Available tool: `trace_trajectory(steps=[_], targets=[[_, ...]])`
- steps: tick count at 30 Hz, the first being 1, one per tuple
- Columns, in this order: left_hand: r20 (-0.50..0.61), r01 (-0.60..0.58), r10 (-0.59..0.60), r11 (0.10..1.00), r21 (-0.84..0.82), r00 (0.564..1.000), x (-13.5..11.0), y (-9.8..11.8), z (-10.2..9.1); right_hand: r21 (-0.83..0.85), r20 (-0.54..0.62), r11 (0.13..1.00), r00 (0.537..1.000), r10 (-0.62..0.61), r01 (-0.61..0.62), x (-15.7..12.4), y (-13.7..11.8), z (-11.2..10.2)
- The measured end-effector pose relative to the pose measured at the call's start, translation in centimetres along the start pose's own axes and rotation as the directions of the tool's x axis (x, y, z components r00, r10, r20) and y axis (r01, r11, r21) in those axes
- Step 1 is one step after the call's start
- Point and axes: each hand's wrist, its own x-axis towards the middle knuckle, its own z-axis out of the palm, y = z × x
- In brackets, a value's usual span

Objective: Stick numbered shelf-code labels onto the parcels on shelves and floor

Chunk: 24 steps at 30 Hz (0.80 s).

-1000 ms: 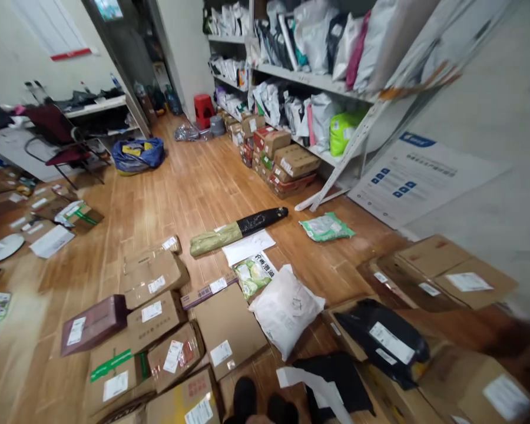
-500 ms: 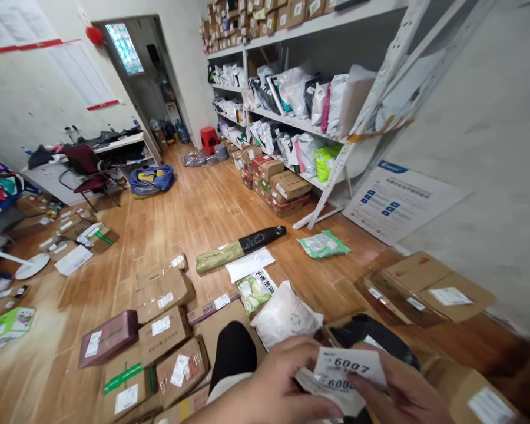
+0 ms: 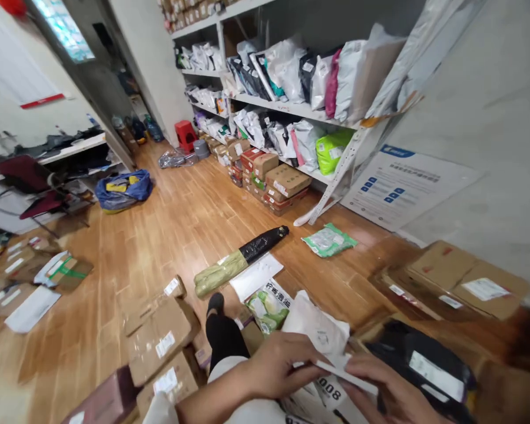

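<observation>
Low in front of my body, both hands hold a strip of white paper labels printed with large black numbers; "008" shows on one of them. Fingers of my left hand pinch the strip's left side. At its other end, my right hand grips it with thumb and fingers. Part of the strip is folded over and hidden by the hands. Just beyond them lies a white plastic parcel, beside a green and white printed packet. To the right sits a black plastic parcel with a white label.
Cardboard boxes lie to my left, and more boxes along the right wall. A long wrapped parcel and a green-edged packet lie ahead on the wooden floor. Beyond them stands a white shelf of parcels. My foot is on the floor.
The view has shifted right and closer to the shelf, and my leg has stretched forward. The label strip has tilted in my hands, so the "6007" label no longer shows.
</observation>
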Motion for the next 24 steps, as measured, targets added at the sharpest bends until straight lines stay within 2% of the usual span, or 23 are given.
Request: trace_trajectory(steps=[3, 6, 8, 10, 13, 15, 19, 21, 24], targets=[[0.003, 0.119, -0.119, 0.993, -0.011, 0.993, -0.7, -3.6, -10.4, 0.097, -0.022, 0.989, 0.993, 0.113, -0.11, 6.7, -1.2, 9.5], [-0.038, 0.287, -0.291, 0.955, -0.08, 0.956, -2.2, -6.6, -20.3, 0.222, 0.026, 0.935, 0.96, 0.279, -0.277, 13.5, -3.0, 18.4], [-0.012, 0.35, -0.36, 0.913, -0.209, 0.933, -3.3, -8.4, -25.7, 0.265, 0.08, 0.91, 0.948, 0.309, -0.319, 17.3, -3.8, 23.0], [0.016, 0.416, -0.436, 0.848, -0.328, 0.9, -4.3, -10.4, -29.6, 0.27, 0.123, 0.904, 0.943, 0.31, -0.333, 20.2, -3.7, 26.4], [0.014, 0.56, -0.586, 0.766, -0.314, 0.81, -4.9, -13.5, -33.1, 0.25, 0.136, 0.878, 0.913, 0.386, -0.408, 22.8, -2.4, 29.8], [-0.02, 0.603, -0.621, 0.768, -0.214, 0.784, -4.5, -15.2, -34.7, 0.241, 0.125, 0.836, 0.87, 0.478, -0.494, 23.8, -1.2, 31.3], [-0.027, 0.526, -0.528, 0.849, -0.053, 0.849, -2.0, -17.2, -37.3, 0.298, 0.062, 0.75, 0.796, 0.602, -0.59, 25.7, 0.6, 32.8], [-0.014, 0.51, -0.51, 0.86, -0.019, 0.86, -0.2, -17.6, -38.5, 0.349, 0.042, 0.737, 0.795, 0.605, -0.579, 27.1, 1.2, 32.9], [-0.028, 0.55, -0.55, 0.835, 0.001, 0.835, 2.3, -18.0, -40.1, 0.404, -0.025, 0.774, 0.839, 0.543, -0.488, 29.7, 2.5, 32.4]])
